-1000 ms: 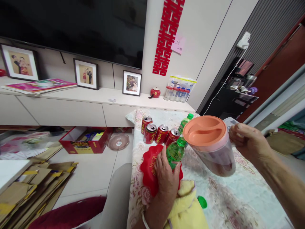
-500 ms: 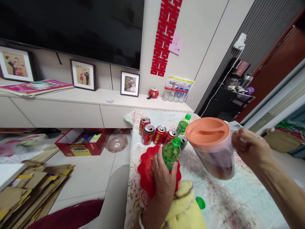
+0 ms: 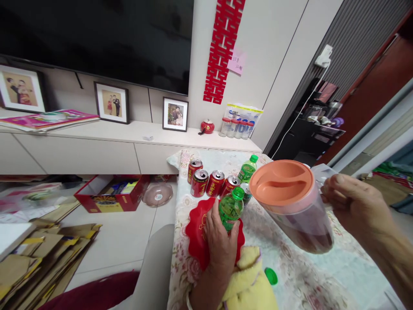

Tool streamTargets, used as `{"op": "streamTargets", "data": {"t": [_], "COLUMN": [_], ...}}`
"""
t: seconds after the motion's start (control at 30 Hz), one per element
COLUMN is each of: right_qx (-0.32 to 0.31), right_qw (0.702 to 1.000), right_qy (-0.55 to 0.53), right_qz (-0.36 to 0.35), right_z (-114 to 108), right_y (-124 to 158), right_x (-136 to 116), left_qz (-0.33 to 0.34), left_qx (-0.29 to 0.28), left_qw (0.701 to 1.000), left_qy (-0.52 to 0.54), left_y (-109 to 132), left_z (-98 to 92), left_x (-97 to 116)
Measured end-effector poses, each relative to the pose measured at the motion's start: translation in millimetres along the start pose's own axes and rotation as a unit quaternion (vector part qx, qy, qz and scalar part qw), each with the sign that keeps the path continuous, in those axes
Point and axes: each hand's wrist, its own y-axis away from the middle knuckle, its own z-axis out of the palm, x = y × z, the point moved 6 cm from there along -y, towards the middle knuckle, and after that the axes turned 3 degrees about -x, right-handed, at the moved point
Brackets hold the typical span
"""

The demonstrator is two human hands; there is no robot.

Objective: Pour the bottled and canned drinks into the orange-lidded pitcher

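My left hand (image 3: 221,239) is closed around a green plastic bottle (image 3: 231,209), which stands over a red scalloped tray (image 3: 196,230). By its handle, my right hand (image 3: 358,204) holds a clear pitcher (image 3: 309,224) with an orange lid (image 3: 282,183). The pitcher is tilted, and dark liquid lies low inside it. Behind the held bottle are several opened red drink cans (image 3: 215,184), a partly hidden dark green can (image 3: 247,193) and a second green bottle (image 3: 248,168). A loose green cap (image 3: 271,276) rests near a folded yellow cloth (image 3: 250,284).
The flowered tablecloth (image 3: 309,277) covers the table. Beyond it runs a white cabinet (image 3: 155,144) with photo frames (image 3: 175,114), a red pot (image 3: 207,126) and small jars (image 3: 237,128). On the floor at left are a red box (image 3: 112,200) and flattened cardboard (image 3: 41,262).
My right hand has moved right, and the pitcher's bottom has swung right and slightly down, so its tilt has changed. The left hand and its bottle have hardly moved.
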Motion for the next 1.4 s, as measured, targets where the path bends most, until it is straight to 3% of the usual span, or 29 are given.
{"op": "streamTargets", "data": {"t": [0.63,1.4], "right_qx": [-0.01,-0.041], "right_qw": [0.997,0.993], "right_qy": [0.079,0.105], "right_qz": [-0.013,-0.021], "right_z": [23,27], "right_y": [-7,-14], "right_x": [-35,-40], "left_qz": [-0.027,-0.026], "left_qx": [-0.013,-0.018], "left_qw": [0.999,0.999], "left_qy": [-0.01,-0.012], "left_y": [-1,-1], "left_z": [2.1,1.8], "left_x": [1,1]}}
